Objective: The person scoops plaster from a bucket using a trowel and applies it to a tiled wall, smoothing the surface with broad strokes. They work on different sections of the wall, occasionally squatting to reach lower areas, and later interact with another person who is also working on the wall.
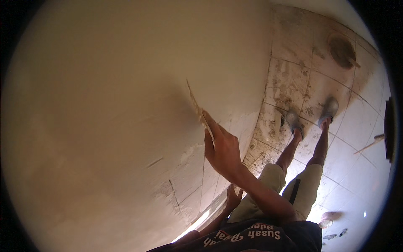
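My right hand (225, 153) is closed around the lower end of a plaster spreader (194, 101), a thin flat blade seen edge-on. Pale plaster clings unevenly along its edge. The blade stands close to the smooth beige wall (126, 101) on the left, over a darker patch of shadow; whether it touches there I cannot tell. Lower down, partly behind my right forearm, my left hand (233, 199) is beside the wall's lower part. Its visible fingers are apart, and I see nothing in them.
Grimy, splattered tiles (289, 80) run along the wall's foot. A round, dirty basin (341, 50) with a stick-like piece is at the upper right. A pale strip (278, 126) lies beside my shoe (294, 121). A thin stick (369, 144) and a small container (329, 218) are farther right.
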`<state>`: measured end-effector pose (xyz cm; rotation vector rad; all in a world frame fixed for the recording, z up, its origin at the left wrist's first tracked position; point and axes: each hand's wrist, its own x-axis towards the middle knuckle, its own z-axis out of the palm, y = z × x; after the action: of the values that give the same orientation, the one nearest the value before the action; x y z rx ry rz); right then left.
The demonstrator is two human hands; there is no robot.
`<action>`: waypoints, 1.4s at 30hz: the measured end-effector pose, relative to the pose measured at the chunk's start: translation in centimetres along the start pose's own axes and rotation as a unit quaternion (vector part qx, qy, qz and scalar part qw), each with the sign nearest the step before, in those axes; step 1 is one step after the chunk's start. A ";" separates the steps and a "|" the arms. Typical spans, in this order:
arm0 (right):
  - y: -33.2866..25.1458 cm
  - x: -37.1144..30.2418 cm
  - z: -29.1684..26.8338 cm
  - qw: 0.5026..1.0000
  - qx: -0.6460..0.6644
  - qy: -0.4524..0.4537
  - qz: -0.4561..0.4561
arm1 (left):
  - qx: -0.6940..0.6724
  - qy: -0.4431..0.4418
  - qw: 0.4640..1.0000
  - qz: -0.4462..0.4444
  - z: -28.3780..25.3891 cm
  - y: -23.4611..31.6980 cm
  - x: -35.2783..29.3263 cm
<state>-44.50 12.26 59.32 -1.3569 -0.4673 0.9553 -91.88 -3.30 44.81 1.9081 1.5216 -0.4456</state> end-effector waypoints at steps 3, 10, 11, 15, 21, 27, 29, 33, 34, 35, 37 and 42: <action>0.8 1.5 5.6 0.982 -0.110 0.112 -0.103 | 0.053 0.008 0.998 0.043 -2.8 5.9 0.5; -2.0 -6.6 5.6 0.978 -0.057 -0.128 -0.153 | 0.056 0.017 0.998 0.007 -3.1 5.3 0.0; -0.7 -7.2 5.2 0.983 -0.053 -0.115 -0.130 | 0.055 0.019 0.998 0.010 -2.6 4.2 -0.1; 4.2 -4.0 3.1 0.994 -0.032 -0.064 0.083 | 0.075 0.024 0.997 0.015 -2.7 3.1 0.0; 3.3 2.2 4.6 0.993 -0.074 0.089 -0.022 | 0.061 0.019 0.997 -0.034 -3.5 6.3 -1.4; -4.2 -6.1 7.5 0.968 -0.147 -0.046 -0.196 | 0.059 0.014 0.997 -0.044 -2.7 5.7 -2.3; -3.0 -7.9 7.0 0.967 -0.122 -0.109 -0.195 | 0.066 0.023 0.995 -0.068 -3.4 6.6 -0.8; 0.1 -6.7 6.3 0.937 -0.089 0.015 -0.339 | 0.081 0.087 0.992 -0.035 -2.5 3.4 -1.0; 1.5 -5.2 7.3 0.921 -0.090 0.046 -0.377 | 0.077 0.096 0.992 -0.033 -2.4 3.2 -1.3; 2.9 -3.7 8.1 0.903 -0.099 0.080 -0.410 | 0.071 0.096 0.993 -0.026 -2.0 2.6 -1.5; 2.7 -0.2 9.5 0.909 -0.116 0.076 -0.394 | 0.063 0.075 0.995 -0.020 -1.0 2.1 -2.0; 5.0 -3.9 11.7 0.916 -0.163 -0.043 -0.365 | -0.002 0.032 0.999 -0.023 -2.5 5.8 -2.6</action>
<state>-57.26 15.91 57.80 -1.2746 -1.1459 0.3195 -87.35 -4.27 49.87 1.9048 1.6100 -0.4054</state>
